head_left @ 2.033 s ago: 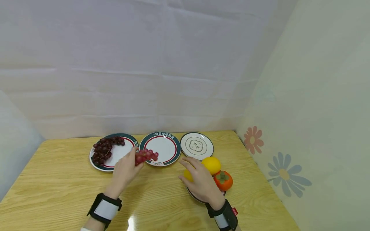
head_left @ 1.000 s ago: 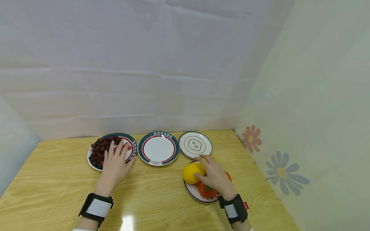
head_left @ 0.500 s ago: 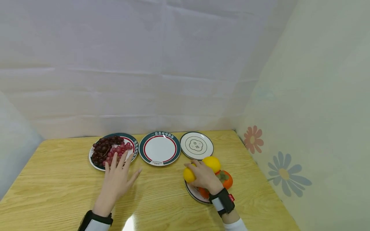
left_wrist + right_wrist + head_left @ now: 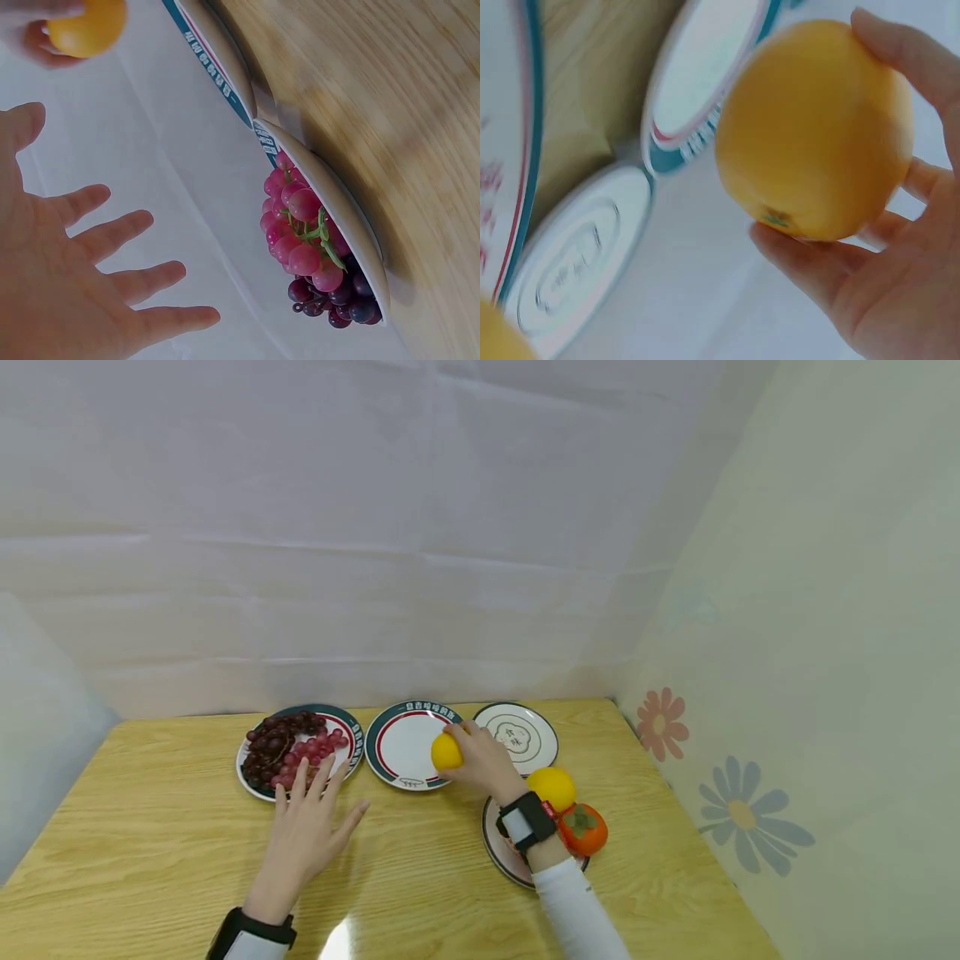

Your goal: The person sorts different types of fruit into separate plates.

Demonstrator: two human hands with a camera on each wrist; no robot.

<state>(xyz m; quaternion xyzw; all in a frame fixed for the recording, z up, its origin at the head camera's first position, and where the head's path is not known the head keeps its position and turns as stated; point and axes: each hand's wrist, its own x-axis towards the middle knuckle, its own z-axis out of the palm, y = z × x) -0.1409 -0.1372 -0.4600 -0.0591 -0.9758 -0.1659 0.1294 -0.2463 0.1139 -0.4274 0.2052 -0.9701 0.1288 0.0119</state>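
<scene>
In the head view my right hand (image 4: pixel 486 762) holds an orange (image 4: pixel 446 752) over the right part of the middle plate (image 4: pixel 401 747). The right wrist view shows thumb and fingers around the orange (image 4: pixel 814 127), its small green stem end facing the camera. My left hand (image 4: pixel 303 839) hovers before the left plate (image 4: pixel 356 745), palm down, fingers spread, with nothing in it. Pink grapes (image 4: pixel 309 755) and dark purple grapes (image 4: pixel 267 748) lie on that left plate. In the left wrist view the spread left hand (image 4: pixel 71 262) is apart from the pink grapes (image 4: pixel 300 225).
A small white plate (image 4: pixel 536 735) stands at the back right. Nearer, beneath the right forearm, a fruit plate (image 4: pixel 495 852) bears another orange (image 4: pixel 553 788) and a persimmon (image 4: pixel 588 837); the forearm hides part of it. Walls close off the back and right.
The left hand has let go of the pink grapes on the left plate and drawn back. The right hand has taken an orange from the fruit plate and carried it left to the middle plate.
</scene>
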